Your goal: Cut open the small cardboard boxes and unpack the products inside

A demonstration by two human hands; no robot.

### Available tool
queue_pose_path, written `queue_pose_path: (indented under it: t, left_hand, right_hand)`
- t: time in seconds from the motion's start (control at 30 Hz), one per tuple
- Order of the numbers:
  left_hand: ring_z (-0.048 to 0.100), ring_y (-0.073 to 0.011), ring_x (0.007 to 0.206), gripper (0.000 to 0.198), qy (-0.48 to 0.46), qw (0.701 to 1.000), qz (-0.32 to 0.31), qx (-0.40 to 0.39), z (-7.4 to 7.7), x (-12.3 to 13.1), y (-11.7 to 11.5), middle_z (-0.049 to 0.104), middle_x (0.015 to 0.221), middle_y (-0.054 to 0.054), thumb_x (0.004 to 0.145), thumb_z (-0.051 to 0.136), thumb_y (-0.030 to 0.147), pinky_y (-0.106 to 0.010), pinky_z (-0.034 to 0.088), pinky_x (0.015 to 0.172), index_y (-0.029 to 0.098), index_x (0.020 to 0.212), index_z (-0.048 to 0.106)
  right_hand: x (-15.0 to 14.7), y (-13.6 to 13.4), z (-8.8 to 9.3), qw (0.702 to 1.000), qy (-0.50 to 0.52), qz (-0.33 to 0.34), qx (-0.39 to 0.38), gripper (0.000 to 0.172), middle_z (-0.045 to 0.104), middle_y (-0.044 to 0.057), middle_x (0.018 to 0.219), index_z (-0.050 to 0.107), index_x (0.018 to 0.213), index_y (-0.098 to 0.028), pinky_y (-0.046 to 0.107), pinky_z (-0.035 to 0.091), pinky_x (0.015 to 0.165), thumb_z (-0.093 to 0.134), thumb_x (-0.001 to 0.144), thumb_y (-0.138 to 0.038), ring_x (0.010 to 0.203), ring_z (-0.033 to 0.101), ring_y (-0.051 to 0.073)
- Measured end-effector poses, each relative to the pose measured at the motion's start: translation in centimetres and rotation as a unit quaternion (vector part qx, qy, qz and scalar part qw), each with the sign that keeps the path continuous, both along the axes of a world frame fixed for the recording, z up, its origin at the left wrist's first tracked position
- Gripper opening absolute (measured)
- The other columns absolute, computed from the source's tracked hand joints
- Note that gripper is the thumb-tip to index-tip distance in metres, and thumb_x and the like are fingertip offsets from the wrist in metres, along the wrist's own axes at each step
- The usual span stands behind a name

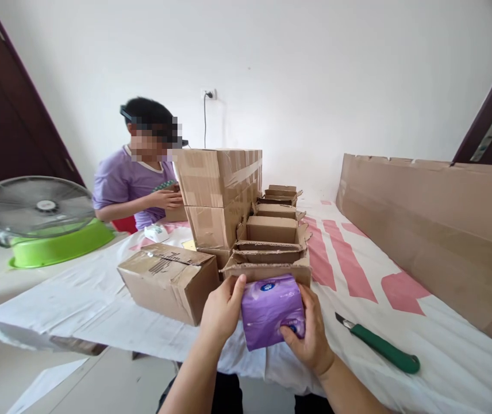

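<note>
A purple tissue pack (272, 310) is held between my two hands, tilted toward me over the table's front edge. My left hand (223, 305) grips its left side, thumb up near the top corner. On the right side, my right hand (312, 333) wraps round it, with the thumb on the front face. Directly behind the pack stands an open cardboard box (267, 271), its near wall partly covered by the pack and my left fingers. More open boxes (272, 230) line up behind that one.
To the right lies a green utility knife (386, 348), blade out. A taped carton (166, 282) sits at left, near stacked cartons (222, 178). A large cardboard panel (427, 230) borders the table's right side. Across the table a person (136, 184) holds something. A fan (34, 207) stands far left.
</note>
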State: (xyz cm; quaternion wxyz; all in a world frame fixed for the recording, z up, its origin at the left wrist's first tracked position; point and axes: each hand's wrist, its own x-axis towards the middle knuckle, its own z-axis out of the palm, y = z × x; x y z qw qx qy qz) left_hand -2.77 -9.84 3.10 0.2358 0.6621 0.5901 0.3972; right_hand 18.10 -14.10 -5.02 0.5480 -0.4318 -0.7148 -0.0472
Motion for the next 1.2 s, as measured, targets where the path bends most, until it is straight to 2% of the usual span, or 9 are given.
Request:
queue_pose_path:
  t: [0.13, 0.3, 0.57, 0.73, 0.87, 0.93, 1.0, 1.1, 1.2]
  left_hand:
    - [0.066, -0.0291, 0.075, 0.043, 0.083, 0.995, 0.007, -0.049, -0.3, -0.7, 0.5, 0.069, 0.070, -0.006, 0.091, 0.039, 0.059, -0.032, 0.041, 0.064, 0.025, 0.069, 0.053]
    - [0.066, -0.0294, 0.073, 0.037, 0.051, 0.998, 0.011, -0.036, -1.8, 0.3, 1.4, 0.067, 0.070, -0.007, 0.088, 0.046, 0.057, -0.034, 0.042, 0.066, 0.024, 0.071, 0.049]
    - [0.060, -0.0289, 0.120, 0.058, -0.029, 0.999, -0.037, -0.003, -5.6, 1.9, 3.6, 0.062, 0.128, -0.019, 0.086, 0.054, 0.049, -0.042, 0.045, 0.101, 0.013, 0.130, 0.046]
    - [0.049, -0.0294, 0.133, 0.041, -0.064, 0.982, -0.055, 0.169, -6.7, 2.4, 3.9, 0.051, 0.142, -0.017, 0.089, 0.052, 0.041, -0.048, 0.040, 0.109, 0.018, 0.124, 0.053]
    - [0.062, -0.0267, 0.107, 0.022, -0.006, 0.947, 0.011, 0.320, -4.8, 3.2, 1.1, 0.064, 0.110, -0.013, 0.092, 0.052, 0.034, -0.042, 0.049, 0.093, 0.019, 0.104, 0.063]
    - [0.065, -0.0209, 0.080, 0.020, 0.025, 0.963, -0.033, 0.267, -3.6, 3.7, -0.5, 0.066, 0.084, -0.006, 0.094, 0.048, 0.034, -0.033, 0.050, 0.075, 0.021, 0.094, 0.063]
    - [0.062, -0.0179, 0.064, 0.023, 0.078, 0.986, -0.087, 0.123, -2.9, 4.1, -1.3, 0.064, 0.068, -0.001, 0.095, 0.048, 0.036, -0.028, 0.042, 0.061, 0.022, 0.082, 0.062]
    - [0.064, -0.0200, 0.067, 0.022, 0.154, 0.982, -0.102, -0.031, -3.1, 4.5, -0.8, 0.068, 0.066, -0.001, 0.090, 0.058, 0.034, -0.027, 0.034, 0.058, 0.021, 0.072, 0.059]
    - [0.067, -0.0224, 0.075, 0.013, 0.167, 0.981, -0.095, -0.041, -4.0, 4.6, 0.5, 0.072, 0.075, -0.002, 0.089, 0.058, 0.027, -0.028, 0.034, 0.061, 0.021, 0.078, 0.061]
  right_hand:
    - [-0.8, -0.2, -0.2, 0.998, -0.052, -0.007, -0.020, 0.076, 0.047, 0.017, 0.140, 0.026, 0.151, -0.022, 0.057, 0.046, 0.102, 0.063, 0.086, -0.033, 0.128, 0.048, 0.035]
    - [-1.5, -0.1, -0.6, 0.997, -0.041, -0.023, -0.054, 0.073, 0.049, 0.016, 0.138, 0.031, 0.147, -0.022, 0.057, 0.046, 0.103, 0.064, 0.082, -0.023, 0.126, 0.049, 0.034]
    - [-0.7, 1.8, -2.2, 0.977, 0.068, -0.116, -0.163, 0.047, 0.057, 0.012, 0.116, 0.049, 0.121, -0.021, 0.050, 0.050, 0.094, 0.068, 0.078, -0.023, 0.110, 0.058, 0.032]
    - [-0.4, 2.1, -2.7, 0.962, 0.096, -0.132, -0.218, 0.036, 0.065, 0.007, 0.097, 0.049, 0.105, -0.022, 0.040, 0.054, 0.076, 0.067, 0.074, -0.023, 0.088, 0.067, 0.027]
    - [-0.4, 1.8, -2.7, 0.958, 0.103, -0.135, -0.233, 0.026, 0.067, 0.004, 0.085, 0.046, 0.100, -0.022, 0.034, 0.052, 0.065, 0.060, 0.077, -0.025, 0.073, 0.068, 0.023]
    - [-0.4, 1.8, -2.7, 0.958, 0.097, -0.125, -0.237, 0.020, 0.067, 0.002, 0.080, 0.045, 0.096, -0.023, 0.032, 0.051, 0.062, 0.056, 0.079, -0.024, 0.069, 0.067, 0.022]
    - [-0.3, 1.8, -2.7, 0.962, 0.087, -0.109, -0.236, 0.014, 0.066, 0.001, 0.077, 0.045, 0.091, -0.024, 0.032, 0.051, 0.061, 0.053, 0.081, -0.024, 0.067, 0.067, 0.021]
    - [-0.2, 2.0, -2.9, 0.967, 0.068, -0.087, -0.229, 0.006, 0.061, 0.000, 0.072, 0.044, 0.084, -0.024, 0.031, 0.050, 0.061, 0.050, 0.082, -0.023, 0.065, 0.064, 0.020]
    - [-0.3, 2.0, -3.0, 0.972, 0.046, -0.060, -0.223, 0.003, 0.061, 0.001, 0.075, 0.048, 0.080, -0.024, 0.033, 0.051, 0.065, 0.049, 0.083, -0.022, 0.069, 0.064, 0.020]
